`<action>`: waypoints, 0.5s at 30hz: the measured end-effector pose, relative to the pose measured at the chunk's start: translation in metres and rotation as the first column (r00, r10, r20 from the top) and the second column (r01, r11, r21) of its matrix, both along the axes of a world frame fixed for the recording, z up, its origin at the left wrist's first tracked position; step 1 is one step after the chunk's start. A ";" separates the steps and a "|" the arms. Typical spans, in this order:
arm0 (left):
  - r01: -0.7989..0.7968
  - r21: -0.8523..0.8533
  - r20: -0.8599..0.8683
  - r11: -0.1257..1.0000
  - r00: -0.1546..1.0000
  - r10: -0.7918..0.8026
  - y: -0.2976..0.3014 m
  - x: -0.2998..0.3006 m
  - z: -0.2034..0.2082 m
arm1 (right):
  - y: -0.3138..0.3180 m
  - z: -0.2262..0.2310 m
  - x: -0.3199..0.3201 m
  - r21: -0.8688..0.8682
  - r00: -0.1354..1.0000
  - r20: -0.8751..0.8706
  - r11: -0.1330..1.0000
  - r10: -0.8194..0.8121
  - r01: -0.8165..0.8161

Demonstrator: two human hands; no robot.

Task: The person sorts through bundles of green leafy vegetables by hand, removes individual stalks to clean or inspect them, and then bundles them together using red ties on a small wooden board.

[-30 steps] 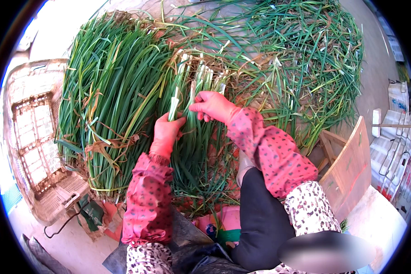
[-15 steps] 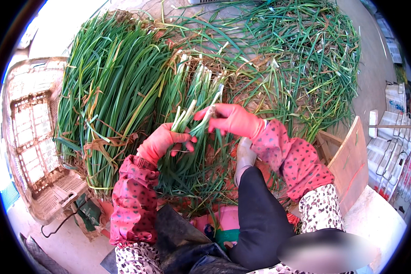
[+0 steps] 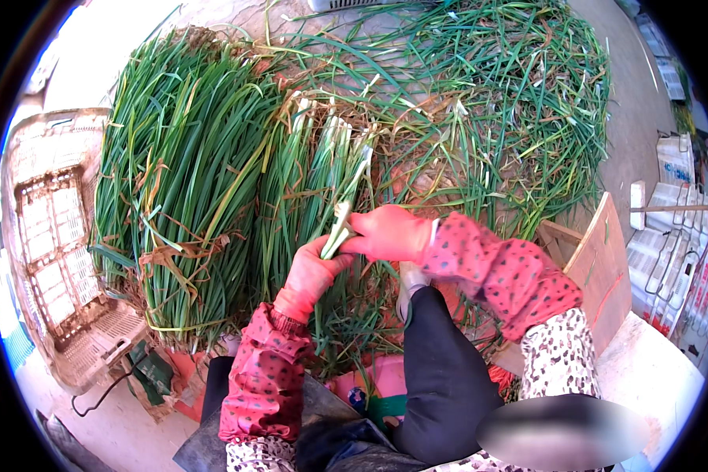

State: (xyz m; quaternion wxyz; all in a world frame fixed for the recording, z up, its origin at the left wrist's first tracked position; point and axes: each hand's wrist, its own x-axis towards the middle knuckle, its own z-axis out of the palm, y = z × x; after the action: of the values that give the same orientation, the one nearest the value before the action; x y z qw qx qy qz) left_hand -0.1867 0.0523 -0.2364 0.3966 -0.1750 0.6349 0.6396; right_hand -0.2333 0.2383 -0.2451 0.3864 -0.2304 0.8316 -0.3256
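My left hand (image 3: 311,274), in a coral rubber glove, is closed around a small bunch of chives (image 3: 337,236) with their white ends pointing up. My right hand (image 3: 389,234), gloved the same way, meets it from the right, its fingers pinched on the bunch near the white ends. The leaves below the left hand are mostly hidden. Just beyond the hands lies a row of chives (image 3: 334,145) with white ends facing away from me. A big stack of long green chives (image 3: 193,173) stands to its left.
Loose leaves and trimmings (image 3: 519,110) cover the floor at the far right. A dirty beige plastic crate (image 3: 94,350) stands at the left. A wooden board (image 3: 598,275) leans at the right, near my knee. White packages (image 3: 669,259) stand along the right edge.
My hands have come together on the bunch. The left hand has moved right and slightly down; the right hand has lowered and its fingers have closed in. The view has shifted slightly.
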 end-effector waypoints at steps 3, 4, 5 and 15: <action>0.134 0.082 0.037 0.988 0.990 -0.137 -0.008 -0.001 -0.001 | 0.053 0.002 -0.009 0.067 0.926 -0.376 0.998 0.024 0.001; 0.062 0.100 0.067 0.993 0.995 -0.069 -0.008 -0.006 0.012 | 0.077 0.011 -0.020 0.058 0.894 -0.446 0.995 -0.049 0.084; 0.038 0.072 0.087 0.997 0.995 -0.044 -0.014 -0.013 0.021 | 0.108 0.002 -0.031 0.060 0.745 -0.666 0.991 -0.048 0.117; -0.262 -0.112 0.071 0.958 0.960 0.271 -0.050 -0.008 0.017 | 0.082 -0.057 -0.051 0.286 0.886 -0.306 0.853 -0.349 0.436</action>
State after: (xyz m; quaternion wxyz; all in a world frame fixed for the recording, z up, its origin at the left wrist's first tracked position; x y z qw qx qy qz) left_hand -0.1948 0.0025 -0.2192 0.3241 -0.3062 0.6196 0.6460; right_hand -0.2843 0.3206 -0.3021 0.2408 -0.0209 0.9461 -0.2155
